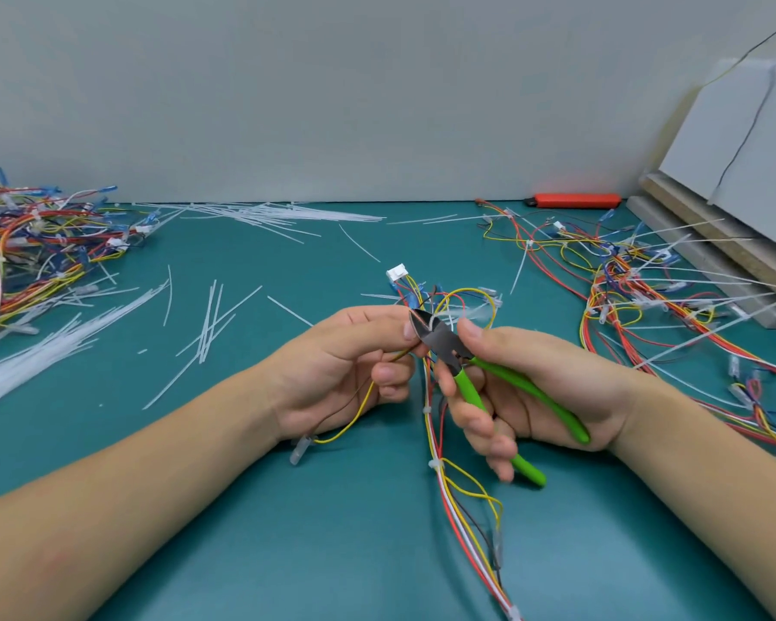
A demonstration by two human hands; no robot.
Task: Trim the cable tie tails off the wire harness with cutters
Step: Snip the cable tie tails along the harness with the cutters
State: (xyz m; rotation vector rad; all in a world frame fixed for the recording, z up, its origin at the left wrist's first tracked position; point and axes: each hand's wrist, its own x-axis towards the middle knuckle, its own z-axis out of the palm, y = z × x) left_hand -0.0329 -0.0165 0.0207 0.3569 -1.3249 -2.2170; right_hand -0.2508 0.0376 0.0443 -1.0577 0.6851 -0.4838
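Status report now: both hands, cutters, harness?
Left hand pinches harness. Right hand grips cutters, blades at a tie. Nothing blocking.

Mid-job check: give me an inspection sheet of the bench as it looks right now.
Surface: teal mat.
Job's things: wire harness held over the mat; green-handled cutters, blades at a tie on it.
Clutter: cut tie tails scattered; orange-red tool at the wall.
Grippers: left hand pinches the harness; right hand grips the cutters.
Cables: harness piles left and right.
Surroundings: grey wall; white panels leaning at the right.
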